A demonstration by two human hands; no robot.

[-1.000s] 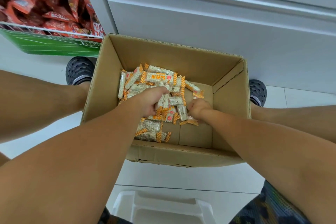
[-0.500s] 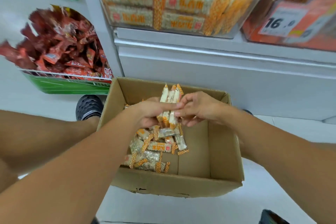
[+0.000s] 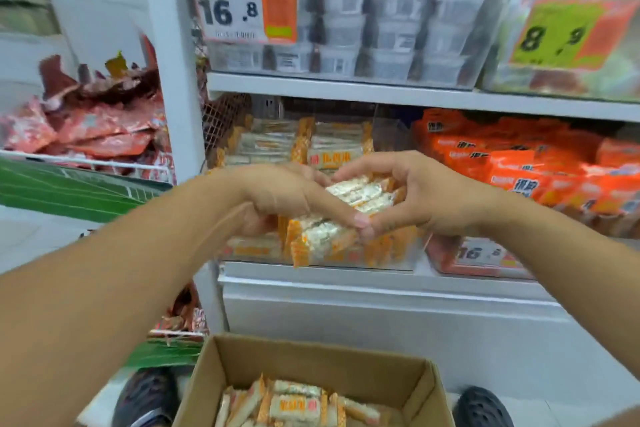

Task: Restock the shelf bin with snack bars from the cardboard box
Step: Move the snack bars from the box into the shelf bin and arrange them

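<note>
At the shelf, head view: a person stood before store shelving, both arms raised toward a clear shelf bin.
Left hand: the left hand curled round a bundle of snack bars, thumb pressing its near side.
Right hand: the right hand cupped the bundle's far end, fingers curled on it.
Bundle position: held in front of the bin, not yet inside.
Cardboard box: the cardboard box sat open below, bars remaining inside.
Risk: loosely stacked bars could likely slip from between the hands and fall.
Counts: two hands; one box; one bin; roughly five bars held, exact number unclear; two shoes.
</note>
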